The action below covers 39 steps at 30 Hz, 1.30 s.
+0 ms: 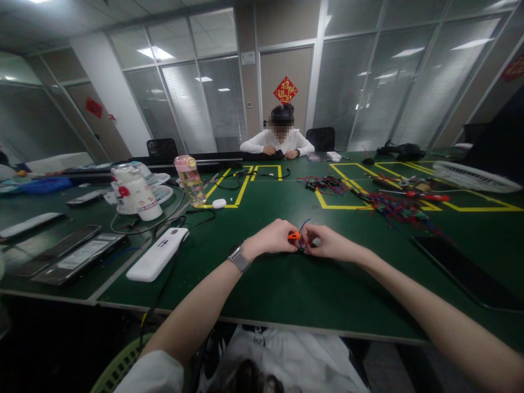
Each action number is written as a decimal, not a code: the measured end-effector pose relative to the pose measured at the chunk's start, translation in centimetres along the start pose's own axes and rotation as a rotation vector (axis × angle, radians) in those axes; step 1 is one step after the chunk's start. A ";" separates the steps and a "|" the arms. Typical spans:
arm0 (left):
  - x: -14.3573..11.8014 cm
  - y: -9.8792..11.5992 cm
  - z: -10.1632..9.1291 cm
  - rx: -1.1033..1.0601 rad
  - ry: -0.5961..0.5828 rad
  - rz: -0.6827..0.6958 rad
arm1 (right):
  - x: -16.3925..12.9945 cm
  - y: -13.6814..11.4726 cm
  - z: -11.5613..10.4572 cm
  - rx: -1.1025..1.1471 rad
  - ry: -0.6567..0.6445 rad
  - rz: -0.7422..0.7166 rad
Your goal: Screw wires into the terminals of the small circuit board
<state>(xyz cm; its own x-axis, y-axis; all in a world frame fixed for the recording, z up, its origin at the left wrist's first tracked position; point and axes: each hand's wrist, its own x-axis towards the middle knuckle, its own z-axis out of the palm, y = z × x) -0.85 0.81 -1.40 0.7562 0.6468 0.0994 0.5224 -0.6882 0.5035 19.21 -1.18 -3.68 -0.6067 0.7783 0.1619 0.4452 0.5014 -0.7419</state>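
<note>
Connector: small orange plastic connector (293,236) is sitting pinched in left hand (272,238), on the green counter (286,284) just beyond the silver wristwatch (239,258).
Wire: thin blue wire (303,225), right hand (325,242) is clamping it beside the connector.
Handling: probably light, limp, slippery; best gripped near the connector.

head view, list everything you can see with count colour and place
table: one, green with yellow tape lines, fills the view
orange connector: one, with a blue wire, between both hands
wire pile: one spread, multicoloured, right of centre
power strip: one, white, left of the hands
water bottle: one, clear, pink lid, left centre
white jug: one, left of the bottle
tablet: one, black, right edge
co-worker: one, white sleeves, far side
left hand: pinches the connector, watch on wrist
right hand: holds the wire
</note>
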 end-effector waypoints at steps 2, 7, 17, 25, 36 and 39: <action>0.0 0.1 -0.1 0.011 0.000 0.004 | 0.0 0.1 0.0 -0.015 0.009 -0.005; 0.0 0.2 -0.1 0.034 -0.004 -0.003 | 0.0 0.3 0.1 -0.014 0.011 -0.029; 0.0 0.5 0.0 0.115 -0.005 -0.031 | 0.0 -0.1 0.1 -0.076 0.008 0.003; 0.1 0.4 0.2 0.167 0.010 -0.008 | 0.0 0.3 0.2 -0.148 -0.004 0.004; 0.1 0.5 0.3 0.159 0.019 -0.023 | 0.0 0.4 0.1 -0.161 0.002 -0.043; 0.1 0.5 0.3 0.167 0.024 -0.028 | 0.0 0.2 0.1 -0.155 -0.002 -0.056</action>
<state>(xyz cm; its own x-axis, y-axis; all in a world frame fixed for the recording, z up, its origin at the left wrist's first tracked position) -0.41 0.47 -1.41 0.7318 0.6728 0.1084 0.6029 -0.7134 0.3572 19.25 -1.09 -3.92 -0.6345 0.7467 0.1994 0.5067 0.5967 -0.6223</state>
